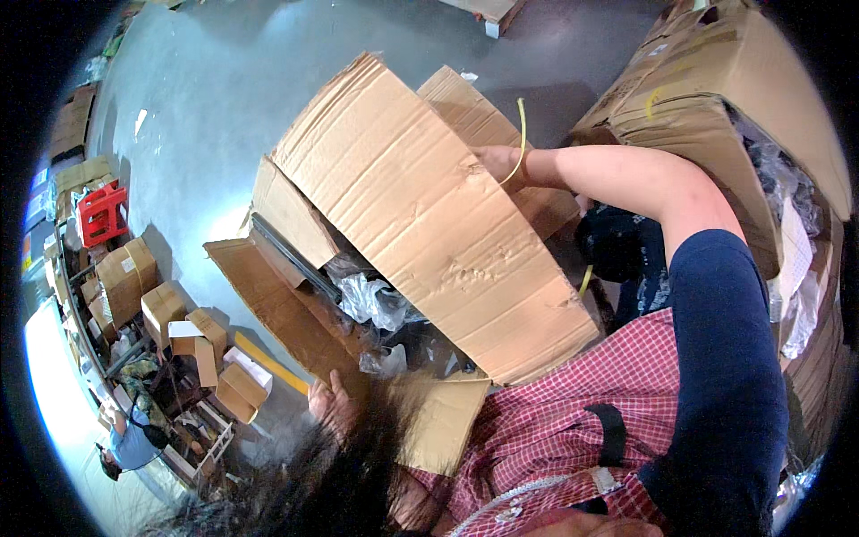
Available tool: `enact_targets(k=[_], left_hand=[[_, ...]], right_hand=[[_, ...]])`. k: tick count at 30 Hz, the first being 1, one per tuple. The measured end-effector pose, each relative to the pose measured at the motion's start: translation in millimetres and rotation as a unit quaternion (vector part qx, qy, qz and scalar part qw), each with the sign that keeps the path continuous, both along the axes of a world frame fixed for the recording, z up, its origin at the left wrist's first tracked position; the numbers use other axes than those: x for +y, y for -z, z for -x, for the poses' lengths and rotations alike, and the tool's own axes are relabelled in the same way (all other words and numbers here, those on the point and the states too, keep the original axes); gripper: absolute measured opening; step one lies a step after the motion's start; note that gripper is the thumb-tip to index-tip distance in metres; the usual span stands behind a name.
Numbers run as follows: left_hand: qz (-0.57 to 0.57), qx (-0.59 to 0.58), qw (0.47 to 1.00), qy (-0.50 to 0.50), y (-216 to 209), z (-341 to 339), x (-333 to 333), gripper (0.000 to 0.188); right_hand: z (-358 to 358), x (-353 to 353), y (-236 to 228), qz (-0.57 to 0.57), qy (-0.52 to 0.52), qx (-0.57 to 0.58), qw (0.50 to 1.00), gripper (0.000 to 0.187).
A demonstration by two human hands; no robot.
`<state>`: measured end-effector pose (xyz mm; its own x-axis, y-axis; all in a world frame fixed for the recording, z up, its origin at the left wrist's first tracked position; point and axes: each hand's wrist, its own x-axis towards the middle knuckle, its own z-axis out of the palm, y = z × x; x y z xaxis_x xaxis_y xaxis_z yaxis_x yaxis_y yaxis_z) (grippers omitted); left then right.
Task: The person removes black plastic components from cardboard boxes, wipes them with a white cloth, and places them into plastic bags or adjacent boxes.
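Managing the raised flaps of an opened cardboard carton appears to be the step in hand. The carton is placed at the centre of the view, right in front of the checked apron, and its broad flap is tilted over part of the opening. The upper right edge of that flap is met by the right hand, whose fingers are largely hidden, so whether the edge is gripped or merely pressed cannot be told. A loose yellow strap is seen curving just beside that hand. The left hand is set low by the left flap, partly covered by dark hair, and a firm grasp cannot be confirmed. Between the flaps, crumpled clear plastic and a long dark bar are exposed, so the carton is judged not yet closed up. For the next move, both flaps would need to be steadied together, with the broad one guided without the plastic being snagged and the strap being held clear
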<state>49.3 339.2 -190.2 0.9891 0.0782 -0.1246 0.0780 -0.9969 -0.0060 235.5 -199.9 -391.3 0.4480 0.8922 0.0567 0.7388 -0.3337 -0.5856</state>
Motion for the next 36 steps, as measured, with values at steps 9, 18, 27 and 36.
enact_targets(k=[9,18,27,36], left_hand=[[0.042,-0.022,0.999,0.017,-17,-1,-27,0.046],[-0.031,0.085,0.995,-0.03,-4,-6,-2,0.051],[0.015,0.004,1.0,0.003,-33,-15,-40,0.053],[-0.034,-0.04,0.997,-0.056,-17,-11,-38,0.055]], right_hand=[[-22,10,-105,0.731,-0.001,-0.146,0.667,0.034],[-12,-33,-1,0.458,0.325,-0.01,0.827,0.026],[33,19,30,-0.336,0.736,0.38,0.449,0.039],[33,20,64,-0.595,0.598,0.478,0.244,0.038]])
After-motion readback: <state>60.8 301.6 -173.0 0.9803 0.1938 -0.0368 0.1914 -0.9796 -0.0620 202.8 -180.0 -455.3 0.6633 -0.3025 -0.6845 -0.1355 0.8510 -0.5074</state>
